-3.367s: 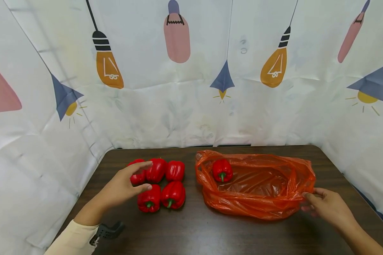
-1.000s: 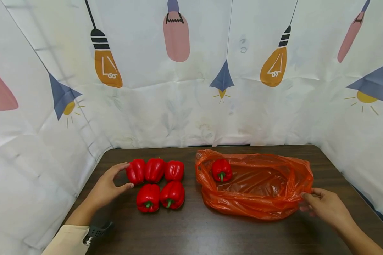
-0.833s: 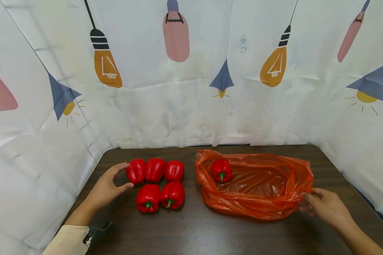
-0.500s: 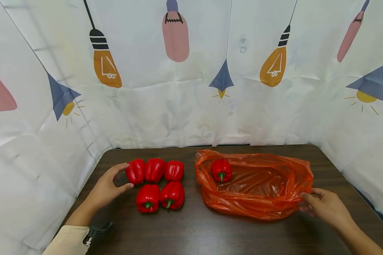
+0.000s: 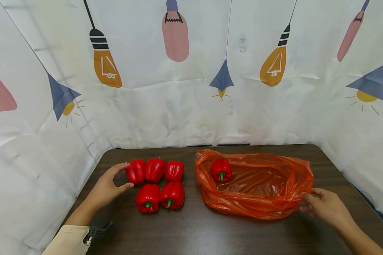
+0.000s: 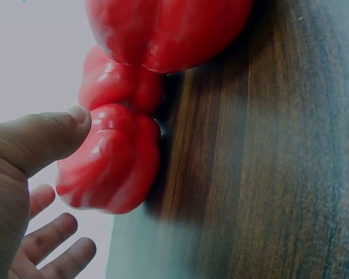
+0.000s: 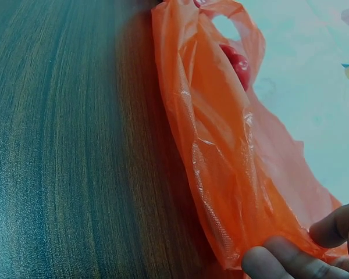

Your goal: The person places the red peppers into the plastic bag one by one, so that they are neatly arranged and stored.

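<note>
Left hand (image 5: 106, 186) – grip lying open, thumb touching the nearest red pepper (image 5: 135, 171) just to its right on the counter (image 5: 185, 233) – right hand (image 5: 325, 207) pinching the orange bag (image 5: 261, 191).

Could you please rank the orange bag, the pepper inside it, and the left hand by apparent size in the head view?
1. orange bag, clearly largest.
2. left hand.
3. pepper in the bag, smallest; it lies farther from the camera, so the gap with the hand is unsure.

Red peppers (image 5: 155, 180), orange bag (image 5: 261, 191), dark wood-grain table (image 5: 191, 233).
</note>
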The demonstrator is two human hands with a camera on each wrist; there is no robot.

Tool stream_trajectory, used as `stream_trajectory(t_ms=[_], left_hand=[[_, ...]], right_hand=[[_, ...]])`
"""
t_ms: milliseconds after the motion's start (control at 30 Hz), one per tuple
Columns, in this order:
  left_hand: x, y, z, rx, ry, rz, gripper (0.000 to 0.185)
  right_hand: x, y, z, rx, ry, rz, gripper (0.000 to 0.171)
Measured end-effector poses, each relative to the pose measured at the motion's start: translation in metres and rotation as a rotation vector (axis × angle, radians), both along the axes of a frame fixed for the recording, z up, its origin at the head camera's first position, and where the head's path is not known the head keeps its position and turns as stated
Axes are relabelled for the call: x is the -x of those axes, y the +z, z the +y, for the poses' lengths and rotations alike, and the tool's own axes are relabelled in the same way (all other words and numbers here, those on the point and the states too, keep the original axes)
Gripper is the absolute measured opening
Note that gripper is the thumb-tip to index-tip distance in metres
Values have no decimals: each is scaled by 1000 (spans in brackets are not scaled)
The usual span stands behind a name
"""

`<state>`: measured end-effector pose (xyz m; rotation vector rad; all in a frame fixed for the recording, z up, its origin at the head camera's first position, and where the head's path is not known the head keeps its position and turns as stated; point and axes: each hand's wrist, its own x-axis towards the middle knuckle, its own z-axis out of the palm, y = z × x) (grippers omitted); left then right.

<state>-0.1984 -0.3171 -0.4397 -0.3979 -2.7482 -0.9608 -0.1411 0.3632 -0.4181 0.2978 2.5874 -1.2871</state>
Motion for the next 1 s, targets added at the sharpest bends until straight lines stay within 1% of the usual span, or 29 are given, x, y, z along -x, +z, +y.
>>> stream_trajectory(t_ms=[133,333,433,700,1000], left_hand=[[1,-1,0,0,4,-4,76],[6,-5,1,4,-15,37,78],[9,-6,2,3,-28,43,80],[16,-9,2,-5,-30,-34,83],[21,-10,3,-1,-25,-77,88]], right_hand=[[0,-1,1,3,-1,1,72],[-1,-2,1,6,-3,-3,70],[-1,-2,1,12,0,0,69],[-3,-2,2,-2,2,-2,69],[0,-1,1,-3,8,2,70]])
